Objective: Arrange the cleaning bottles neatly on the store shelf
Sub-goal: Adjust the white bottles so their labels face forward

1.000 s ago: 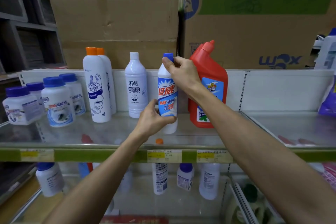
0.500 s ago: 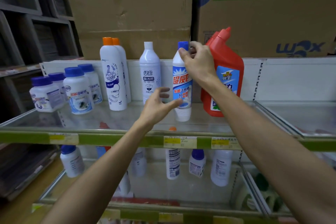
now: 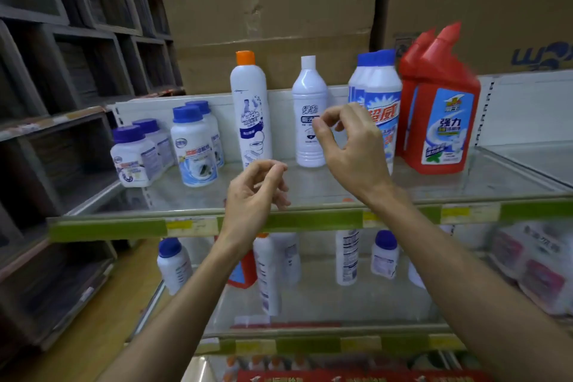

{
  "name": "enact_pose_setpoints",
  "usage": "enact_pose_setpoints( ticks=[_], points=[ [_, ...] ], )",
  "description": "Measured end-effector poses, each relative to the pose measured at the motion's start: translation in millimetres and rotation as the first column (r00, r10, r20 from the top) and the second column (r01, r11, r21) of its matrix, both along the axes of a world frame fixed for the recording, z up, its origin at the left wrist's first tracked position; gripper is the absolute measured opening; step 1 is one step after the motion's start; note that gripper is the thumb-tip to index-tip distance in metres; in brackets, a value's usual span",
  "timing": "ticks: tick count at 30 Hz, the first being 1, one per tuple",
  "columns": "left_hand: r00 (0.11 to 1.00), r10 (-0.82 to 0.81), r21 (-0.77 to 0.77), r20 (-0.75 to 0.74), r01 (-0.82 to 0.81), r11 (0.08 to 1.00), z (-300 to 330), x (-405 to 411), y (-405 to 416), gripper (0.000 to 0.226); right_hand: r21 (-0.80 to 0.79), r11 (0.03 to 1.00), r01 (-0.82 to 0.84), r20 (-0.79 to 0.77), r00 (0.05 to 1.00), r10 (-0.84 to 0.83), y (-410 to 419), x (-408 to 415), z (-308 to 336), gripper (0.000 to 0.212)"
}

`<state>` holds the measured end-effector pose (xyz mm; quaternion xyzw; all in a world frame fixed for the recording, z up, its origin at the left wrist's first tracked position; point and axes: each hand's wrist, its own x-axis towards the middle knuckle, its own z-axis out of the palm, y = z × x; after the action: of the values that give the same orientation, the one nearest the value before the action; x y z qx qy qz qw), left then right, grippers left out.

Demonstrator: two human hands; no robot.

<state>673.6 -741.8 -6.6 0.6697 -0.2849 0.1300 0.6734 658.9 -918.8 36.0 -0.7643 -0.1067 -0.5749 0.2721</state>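
On the glass shelf (image 3: 325, 192) stand, left to right, several squat blue-capped jars (image 3: 193, 149), an orange-capped white bottle (image 3: 250, 108), a slim white bottle (image 3: 308, 121), a blue-capped bottle with a red and blue label (image 3: 383, 96) and a red bottle (image 3: 443, 108). My right hand (image 3: 350, 146) hovers in front of the slim white bottle and the blue-capped bottle, fingers loosely curled, holding nothing. My left hand (image 3: 254, 195) hangs lower, over the shelf's front, fingers curled and empty.
Large cardboard boxes (image 3: 266, 15) sit behind the shelf. Dark wooden cubbies (image 3: 62, 71) stand at the left. The lower shelf (image 3: 310, 301) holds more white bottles and jars. The upper shelf's right end is bare glass (image 3: 527, 164).
Both hands have let go of the blue-capped bottle and drawn back toward me. The bottle now stands next to the red bottle. The camera has moved closer and leftward.
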Motion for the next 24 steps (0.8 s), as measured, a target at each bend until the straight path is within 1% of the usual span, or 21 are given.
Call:
enact_pose_setpoints(
  ticks=[5,8,11,13,16,19,21,22,24],
  points=[
    [0.998,-0.039,0.013,0.057,0.038,0.999,-30,-2,51,0.021,0.020,1.000,0.000,-0.055,0.998,0.001,47,-13,-41,0.014],
    [0.994,0.006,0.020,0.105,-0.008,1.000,-65,1,70,0.022,0.005,1.000,0.014,-0.075,0.997,-0.013,63,-24,-83,0.013],
    [0.991,0.028,0.102,0.129,-0.042,0.994,-104,8,81,0.020,-0.003,0.999,-0.037,-0.091,0.995,0.037,71,-30,-133,0.016],
    [0.994,0.066,0.159,0.087,-0.079,0.984,-127,20,80,0.018,-0.002,0.998,-0.065,-0.147,0.987,0.064,73,-26,-168,0.019],
    [0.995,0.098,0.168,0.009,-0.098,0.981,-154,47,70,0.008,0.035,0.996,-0.078,-0.279,0.957,0.085,72,-11,-221,0.021],
    [0.989,0.145,0.193,0.015,-0.145,0.970,-178,80,55,0.025,0.066,0.995,-0.073,-0.403,0.910,0.094,72,6,-267,0.018],
    [0.993,0.114,0.185,-0.019,-0.109,0.977,-188,95,45,0.036,0.067,0.995,-0.069,-0.448,0.889,0.091,73,15,-290,0.018],
    [0.996,0.078,0.176,-0.054,-0.067,0.982,-193,100,40,0.038,0.066,0.996,-0.068,-0.470,0.878,0.091,74,19,-300,0.017],
    [0.992,0.008,0.171,-0.124,0.013,0.985,-201,105,31,0.034,0.096,0.993,-0.064,-0.527,0.843,0.105,77,28,-313,0.017]
  ],
)
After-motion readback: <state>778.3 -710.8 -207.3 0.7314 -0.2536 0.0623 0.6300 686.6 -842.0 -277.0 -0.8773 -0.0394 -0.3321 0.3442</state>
